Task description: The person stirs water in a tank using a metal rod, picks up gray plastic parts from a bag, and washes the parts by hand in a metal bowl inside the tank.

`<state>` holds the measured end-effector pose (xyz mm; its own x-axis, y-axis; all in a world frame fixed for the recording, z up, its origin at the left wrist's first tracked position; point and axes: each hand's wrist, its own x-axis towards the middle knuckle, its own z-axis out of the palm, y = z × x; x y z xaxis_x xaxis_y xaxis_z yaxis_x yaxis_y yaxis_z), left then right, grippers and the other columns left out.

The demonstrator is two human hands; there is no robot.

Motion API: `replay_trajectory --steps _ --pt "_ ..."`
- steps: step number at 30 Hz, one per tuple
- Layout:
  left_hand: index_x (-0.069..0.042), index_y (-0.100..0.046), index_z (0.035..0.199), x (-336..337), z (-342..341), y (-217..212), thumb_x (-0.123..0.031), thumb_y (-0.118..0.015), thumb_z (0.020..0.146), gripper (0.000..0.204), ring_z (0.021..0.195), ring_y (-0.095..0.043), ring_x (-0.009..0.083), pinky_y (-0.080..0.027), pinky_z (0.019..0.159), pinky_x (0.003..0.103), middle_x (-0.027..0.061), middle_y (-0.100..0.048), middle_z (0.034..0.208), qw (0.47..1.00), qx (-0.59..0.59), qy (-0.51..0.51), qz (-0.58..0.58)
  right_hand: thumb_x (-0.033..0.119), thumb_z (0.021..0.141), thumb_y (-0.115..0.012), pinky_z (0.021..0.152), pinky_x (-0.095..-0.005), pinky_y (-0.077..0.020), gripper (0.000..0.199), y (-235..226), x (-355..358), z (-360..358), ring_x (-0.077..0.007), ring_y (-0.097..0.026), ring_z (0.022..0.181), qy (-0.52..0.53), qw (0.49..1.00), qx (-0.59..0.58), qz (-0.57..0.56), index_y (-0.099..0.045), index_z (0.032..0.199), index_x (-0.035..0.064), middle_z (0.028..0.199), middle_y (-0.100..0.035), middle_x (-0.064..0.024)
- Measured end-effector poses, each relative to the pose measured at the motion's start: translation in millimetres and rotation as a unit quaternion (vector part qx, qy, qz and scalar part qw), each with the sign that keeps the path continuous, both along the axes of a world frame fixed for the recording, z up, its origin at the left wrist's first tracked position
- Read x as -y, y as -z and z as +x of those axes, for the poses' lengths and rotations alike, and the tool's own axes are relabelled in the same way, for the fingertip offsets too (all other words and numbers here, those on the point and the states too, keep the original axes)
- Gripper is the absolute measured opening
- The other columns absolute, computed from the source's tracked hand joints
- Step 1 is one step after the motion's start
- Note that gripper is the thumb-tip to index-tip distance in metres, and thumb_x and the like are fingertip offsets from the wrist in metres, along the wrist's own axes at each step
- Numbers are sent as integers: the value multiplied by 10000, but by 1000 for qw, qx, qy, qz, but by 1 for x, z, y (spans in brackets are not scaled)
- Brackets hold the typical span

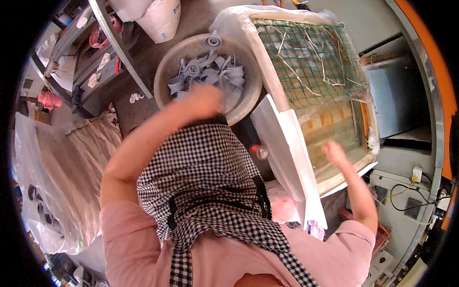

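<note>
My left hand (pixel 206 101) is over the near side of a round, worn basin (pixel 255 86), smeared by motion, so its fingers cannot be made out. Inside the basin lies a heap of grey plastic parts (pixel 233 72), some with rings and curved pieces. One ringed grey part (pixel 212 43) rests toward the far rim. Over the near end of a rectangular tank (pixel 286 98) on the right is my right hand (pixel 334 154), its fingers curled together. Whatever it may hold is too small to tell. The tank appears to contain murky, yellowish liquid (pixel 330 131).
Green wire mesh (pixel 306 60) with pale strips covers the tank's far part. White board (pixel 287 153) lines its left side, near a small can (pixel 260 152). A metal rack (pixel 122 45) and a white sack (pixel 160 21) stand far left; plastic-covered goods (pixel 71 177) lie left.
</note>
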<state>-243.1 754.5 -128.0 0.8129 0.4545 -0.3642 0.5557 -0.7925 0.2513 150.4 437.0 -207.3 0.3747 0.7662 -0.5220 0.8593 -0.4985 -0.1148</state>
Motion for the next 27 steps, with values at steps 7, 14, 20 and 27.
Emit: replay_trajectory --steps 7,14,20,27 --pt "-92 -419 1246 91 120 31 -335 -649 783 571 976 -548 345 -352 869 514 166 -562 1027 945 190 197 -180 166 881 -542 685 -324 -451 323 -194 -262 -102 -200 -543 722 -203 943 -35 260 -529 1159 2 838 -598 -142" --pt "-49 -495 1190 2 70 40 -306 -650 770 517 993 -540 366 -419 838 443 220 -557 1062 926 146 204 -283 355 869 -535 594 -337 -490 464 -48 -474 -229 -164 -596 626 -101 931 -312 161 -498 1200 32 778 -620 -106" --pt "7 -582 1029 -152 -137 125 -325 -652 786 417 962 -578 346 -460 782 423 228 -596 1016 978 -70 -138 -141 267 737 -620 849 -398 -452 432 211 -446 -255 -317 -544 1060 -24 994 -109 -9 -583 1098 34 1151 -553 -210" --pt "13 -559 1060 -167 -161 249 -339 -650 800 447 915 -588 336 -468 771 394 228 -599 919 963 -23 -83 -256 104 753 -573 888 -406 -384 377 262 -502 -253 -295 -425 1138 -251 874 128 396 -527 1127 113 1202 -447 -144"
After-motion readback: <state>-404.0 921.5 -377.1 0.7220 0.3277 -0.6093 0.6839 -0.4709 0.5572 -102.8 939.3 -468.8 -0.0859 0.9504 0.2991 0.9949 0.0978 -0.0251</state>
